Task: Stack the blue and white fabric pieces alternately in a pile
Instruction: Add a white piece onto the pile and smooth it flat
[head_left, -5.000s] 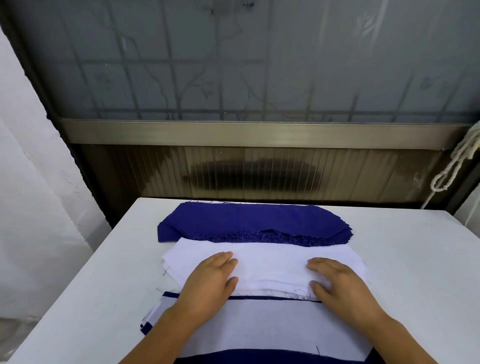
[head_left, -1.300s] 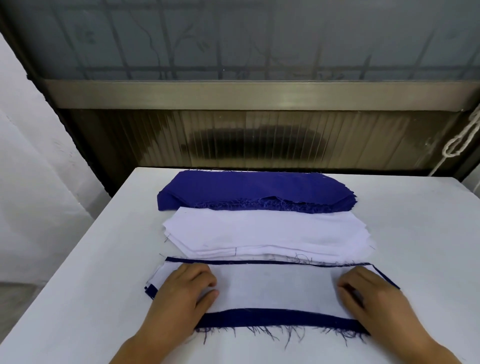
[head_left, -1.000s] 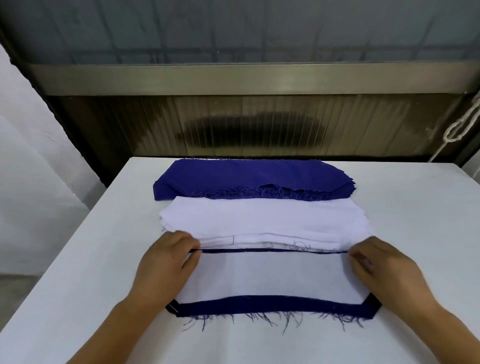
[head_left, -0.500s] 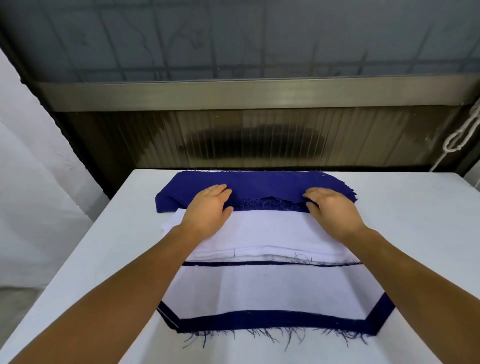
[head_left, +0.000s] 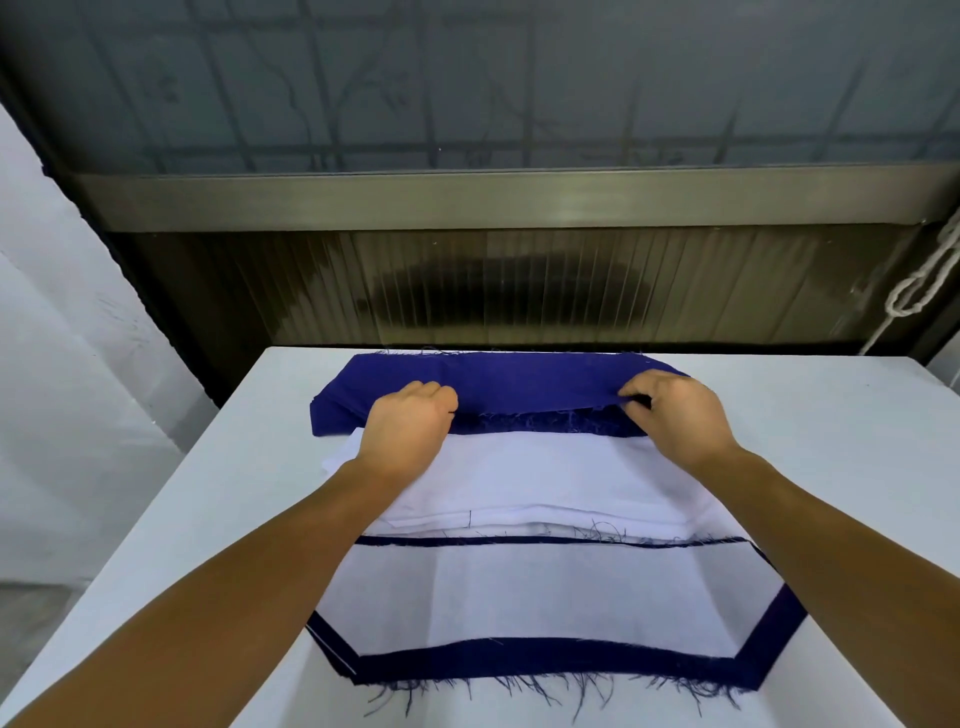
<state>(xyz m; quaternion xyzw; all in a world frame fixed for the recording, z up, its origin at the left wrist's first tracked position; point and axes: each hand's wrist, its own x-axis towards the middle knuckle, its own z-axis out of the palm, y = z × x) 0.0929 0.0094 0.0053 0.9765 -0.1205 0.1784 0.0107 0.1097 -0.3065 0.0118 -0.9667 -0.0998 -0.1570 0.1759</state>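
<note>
Both hands were extended to the blue fabric stack (head_left: 519, 379) at the far edge of the white table (head_left: 857, 467). The top blue piece (head_left: 535, 395) was pinched at its near edge by the curled fingers of the left hand (head_left: 408, 428) and of the right hand (head_left: 675, 415), and was lifted slightly off the stack between them. The white fabric stack (head_left: 545, 478) lay just in front, touching the blue stack. Nearest the viewer lay the alternating pile (head_left: 561, 597), topped by a white piece, with a frayed blue piece showing around its edges. A knotted white cord (head_left: 919, 291) hung at the far right.
</note>
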